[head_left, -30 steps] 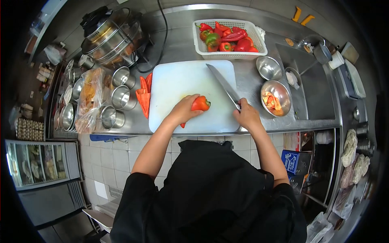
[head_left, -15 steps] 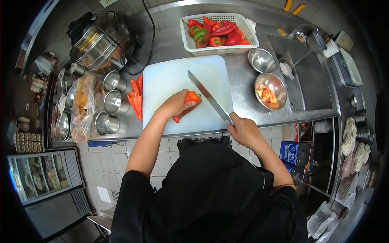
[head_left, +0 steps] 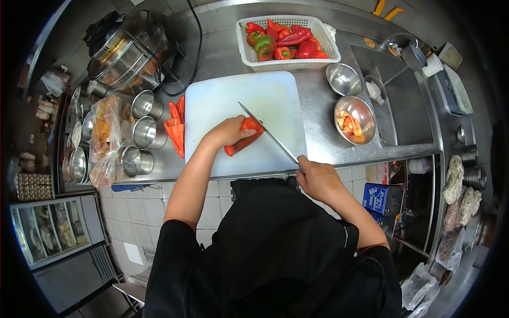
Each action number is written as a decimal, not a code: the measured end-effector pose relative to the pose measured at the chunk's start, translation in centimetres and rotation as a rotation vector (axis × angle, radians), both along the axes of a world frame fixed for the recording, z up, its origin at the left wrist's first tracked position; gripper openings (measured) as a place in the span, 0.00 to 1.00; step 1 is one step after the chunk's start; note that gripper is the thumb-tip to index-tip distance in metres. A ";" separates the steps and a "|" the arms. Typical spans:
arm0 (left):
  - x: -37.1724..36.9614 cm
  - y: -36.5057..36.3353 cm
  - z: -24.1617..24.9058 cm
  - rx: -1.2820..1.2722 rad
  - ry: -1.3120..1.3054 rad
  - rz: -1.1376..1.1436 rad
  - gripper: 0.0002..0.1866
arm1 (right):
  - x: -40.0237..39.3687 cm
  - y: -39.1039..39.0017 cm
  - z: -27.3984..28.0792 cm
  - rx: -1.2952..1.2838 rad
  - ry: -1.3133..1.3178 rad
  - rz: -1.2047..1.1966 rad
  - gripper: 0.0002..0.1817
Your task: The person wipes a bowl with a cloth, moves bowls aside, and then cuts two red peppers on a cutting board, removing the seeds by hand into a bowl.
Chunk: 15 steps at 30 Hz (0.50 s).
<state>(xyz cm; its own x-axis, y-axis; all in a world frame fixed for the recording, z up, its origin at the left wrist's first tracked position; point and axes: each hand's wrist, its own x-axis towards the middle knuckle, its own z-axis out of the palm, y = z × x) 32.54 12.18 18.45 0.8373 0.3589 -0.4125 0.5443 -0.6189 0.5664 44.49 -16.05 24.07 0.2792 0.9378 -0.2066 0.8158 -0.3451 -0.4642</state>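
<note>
A red bell pepper (head_left: 244, 142) lies on the white cutting board (head_left: 212, 100), its stem end to the upper right. My left hand (head_left: 230, 132) is closed over it, fingers and thumb pressing it to the board. In my right hand (head_left: 318, 178) is the handle of a kitchen knife (head_left: 279, 143). The blade slants up to the left, its edge right at the pepper's stem end. Cut red pepper pieces (head_left: 175, 127) rest on the counter by the board's left edge.
A white basket (head_left: 297, 64) of whole peppers stands behind the board. On the right are a steel bowl (head_left: 366, 114) with pepper trimmings, another steel bowl (head_left: 342, 79) and a sink (head_left: 411, 106). Steel cups (head_left: 148, 132) and a plastic bag of food (head_left: 108, 138) stand left.
The knife has come down and left to the pepper's stem end, its blade turned more edge-on. My left hand has shifted slightly, still on the pepper.
</note>
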 end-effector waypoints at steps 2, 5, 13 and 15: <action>0.2 0.0 0.0 -0.001 0.034 0.009 0.32 | -0.2 0.6 -0.3 0.000 0.002 -0.004 0.11; 0.3 0.0 -0.4 0.003 0.035 -0.005 0.32 | -0.3 2.6 -1.0 -0.013 0.010 0.006 0.11; 0.0 0.7 -0.8 -0.034 0.039 0.008 0.35 | -0.1 7.9 -1.9 -0.104 0.061 0.015 0.13; 0.0 0.7 -1.2 -0.032 0.028 0.003 0.35 | -0.3 10.2 -3.7 -0.136 0.071 -0.005 0.14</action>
<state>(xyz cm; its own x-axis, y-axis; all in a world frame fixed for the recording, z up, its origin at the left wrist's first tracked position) 32.56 12.84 17.26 0.8243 0.3475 -0.4469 0.5619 -0.5989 0.5706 44.19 -5.85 20.33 0.2637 0.8983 -0.3515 0.7805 -0.4128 -0.4694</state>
